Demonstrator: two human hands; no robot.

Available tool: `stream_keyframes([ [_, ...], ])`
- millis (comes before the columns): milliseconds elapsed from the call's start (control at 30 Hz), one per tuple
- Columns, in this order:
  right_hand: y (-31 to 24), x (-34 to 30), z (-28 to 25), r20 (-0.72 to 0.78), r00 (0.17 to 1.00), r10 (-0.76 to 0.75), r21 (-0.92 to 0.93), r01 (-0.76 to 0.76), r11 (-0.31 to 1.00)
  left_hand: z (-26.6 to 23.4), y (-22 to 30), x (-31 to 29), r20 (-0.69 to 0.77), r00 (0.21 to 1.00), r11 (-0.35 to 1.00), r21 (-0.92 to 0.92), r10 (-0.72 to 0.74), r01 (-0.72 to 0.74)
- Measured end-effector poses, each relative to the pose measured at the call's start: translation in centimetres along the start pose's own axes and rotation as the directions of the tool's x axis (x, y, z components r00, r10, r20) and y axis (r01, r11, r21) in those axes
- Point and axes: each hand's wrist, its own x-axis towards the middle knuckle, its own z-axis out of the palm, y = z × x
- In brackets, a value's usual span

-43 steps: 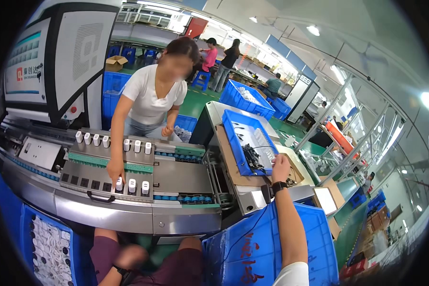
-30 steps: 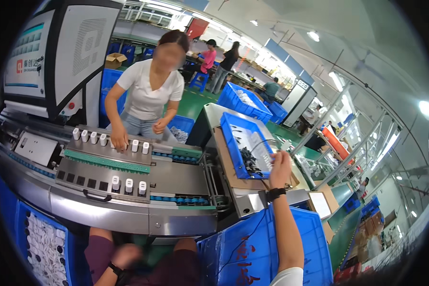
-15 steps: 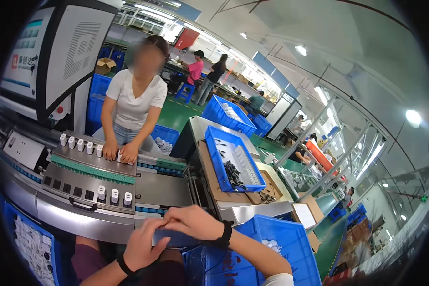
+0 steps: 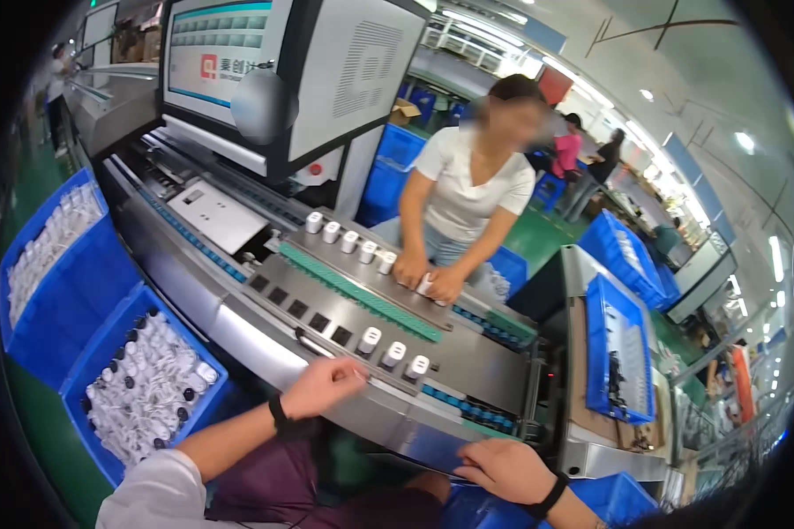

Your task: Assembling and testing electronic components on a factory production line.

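My left hand (image 4: pixel 326 386) is over the machine's front rail, loosely curled with fingers a little apart and nothing visible in it. It is just short of a near row of three upright white charger plugs (image 4: pixel 393 354). Farther right, my right hand (image 4: pixel 507 469) lies by the metal front edge (image 4: pixel 428 441), fingers bent but apart, holding nothing I can see. Black square sockets (image 4: pixel 297 309) line the fixture left of the three plugs. A green strip (image 4: pixel 362 293) separates them from a far row of white plugs (image 4: pixel 349 242). A co-worker's hands (image 4: pixel 428 280) grip one plug there.
Blue bins of white plugs and cables (image 4: pixel 150 388) stand at my left. A machine cabinet with a screen (image 4: pixel 220 53) rises at the back left. The co-worker (image 4: pixel 476 176) faces me across the line. A blue tray (image 4: pixel 622 353) sits on the right-hand bench.
My hands, earlier together, have parted: the left is by the near plugs, the right by the front edge. The view has swung left, bringing the left-side bins and the screen into sight.
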Motion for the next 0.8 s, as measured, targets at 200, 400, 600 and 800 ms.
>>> stream_keyframes([
  [200, 0.9, 0.6, -0.2, 0.062, 0.998, -0.010, -0.043, 0.013, 0.999, -16.2, -7.1, 10.0, -0.481, 0.866, 0.963, 0.269, 0.135, -0.001],
  [400, 2.4, 0.5, 0.5, 0.078, 0.995, 0.069, -0.038, -0.066, 0.997, -23.9, -13.8, 19.1, -0.623, 0.735, 0.830, 0.537, 0.269, 0.152],
  [600, 3.5, 0.9, 0.4, 0.091, 0.986, 0.142, -0.016, -0.141, 0.990, -25.2, -13.2, 22.3, -0.343, 0.894, 0.488, 0.856, 0.288, 0.171],
  [800, 4.2, 0.9, -0.4, 0.066, 0.978, 0.200, 0.013, -0.202, 0.979, -24.2, -12.1, 22.8, -0.230, 0.944, 0.227, 0.958, 0.238, 0.176],
])
